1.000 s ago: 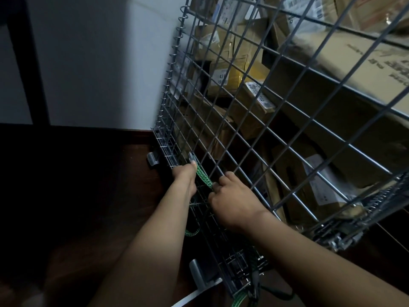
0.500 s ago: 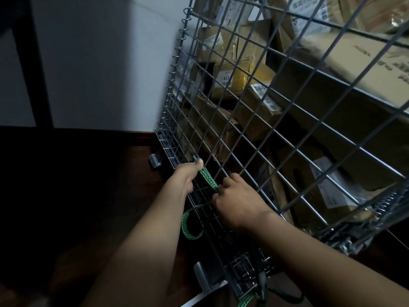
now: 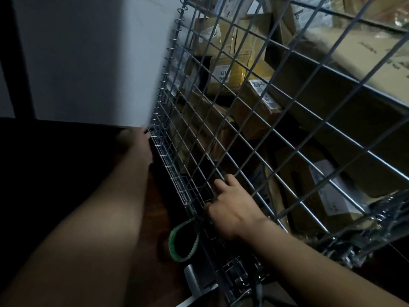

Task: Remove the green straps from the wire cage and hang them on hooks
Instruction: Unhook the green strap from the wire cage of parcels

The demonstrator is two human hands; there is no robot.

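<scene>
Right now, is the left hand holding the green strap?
No: the left hand is up at the far bottom corner of the wire cage, apart from the green strap, whose loop hangs lower down.

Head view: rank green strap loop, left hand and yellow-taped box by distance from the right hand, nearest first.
From the right hand, low on the wire cage:
1. green strap loop: hangs just below-left of it, by the thumb.
2. left hand: blurred, at the cage's far bottom corner.
3. yellow-taped box: higher up, inside the cage.
</scene>
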